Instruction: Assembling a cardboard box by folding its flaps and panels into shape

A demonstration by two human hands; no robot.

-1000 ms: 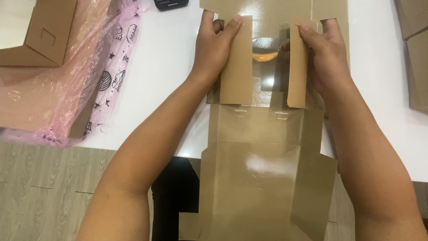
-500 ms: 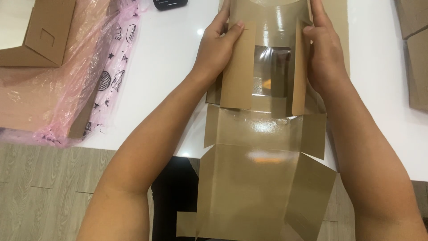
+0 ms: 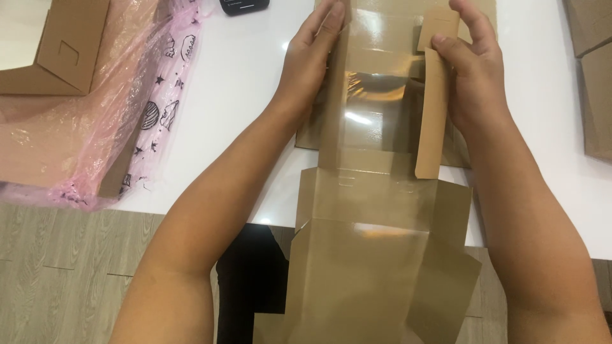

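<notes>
The fingers of the left hand [image 3: 309, 60] lie straight and pressed flat against the outer face of the left side flap of an unfolded brown cardboard box blank [image 3: 366, 255], the fingertips reaching up along the flap's edge near the top of the view. The right hand [image 3: 472, 83] pinches the narrow right side flap [image 3: 432, 114], thumb on its inner face and the other fingers curled behind it, holding it stood up on edge. Between the two hands shows the box's clear plastic window [image 3: 376, 108], glossy with reflected light. The blank lies on a white table [image 3: 236, 95], its far part between the hands and its near panels and loose flaps hanging over the table's front edge toward the person. To the left, well apart from the hands, a pink printed plastic bag [image 3: 127, 127] covers a stack of brown cardboard, with a folded cardboard box [image 3: 57, 51] on top. A dark phone [image 3: 244, 6] sits at the table's far edge, and more cardboard pieces [image 3: 593, 83] lie at the right.
</notes>
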